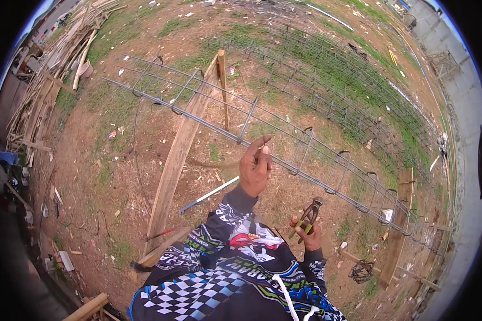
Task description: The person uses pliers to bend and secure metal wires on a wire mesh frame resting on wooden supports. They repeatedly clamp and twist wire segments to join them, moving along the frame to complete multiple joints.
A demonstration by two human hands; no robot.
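Note:
A long rebar cage (pixel 211 119) with square stirrups runs from the upper left to the lower right in front of me. At its near bar, my left hand (pixel 255 170) has thumb and index finger pinched together. A thin tie wire (pixel 261 126) rises from these fingertips; its far end is hard to make out. My right hand (pixel 310 239) is lower, to the right of my body. It is closed around the green handles of pincers (pixel 309 215), whose dark jaws point up, below the cage and apart from it.
A plank (pixel 172 167) and an upright post (pixel 223 91) stand under the cage, with another plank (pixel 397 235) at the right. More rebar cages (pixel 332 75) lie on the grass. A wire bundle (pixel 362 271), a blue-and-white pipe (pixel 209 195) and a timber pile (pixel 43 101) are around.

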